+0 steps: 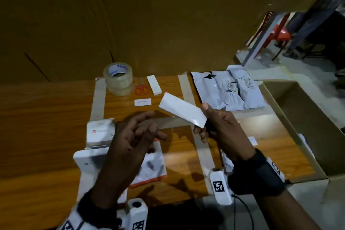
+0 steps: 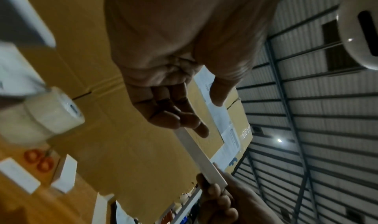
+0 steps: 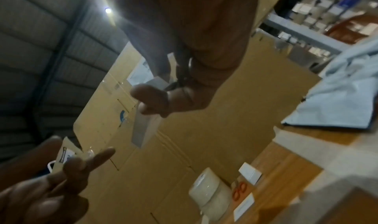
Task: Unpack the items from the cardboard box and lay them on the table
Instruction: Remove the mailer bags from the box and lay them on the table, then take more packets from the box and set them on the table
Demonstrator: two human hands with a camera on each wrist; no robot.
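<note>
One slim white box [image 1: 183,109] pinched at its near end by right hand [image 1: 225,130], above table [image 1: 46,117]; left hand [image 1: 128,143] empty, fingers loosely spread beside it.

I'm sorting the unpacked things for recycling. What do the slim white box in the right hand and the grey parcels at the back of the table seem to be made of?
Slim white box, held by the right hand: likely thin paperboard, smooth with a slight sheen, judging by its crisp straight edges and flat faces.
Grey parcels: probably soft plastic mailer film, matte grey, wrinkled and puffy with one torn dark patch.
</note>
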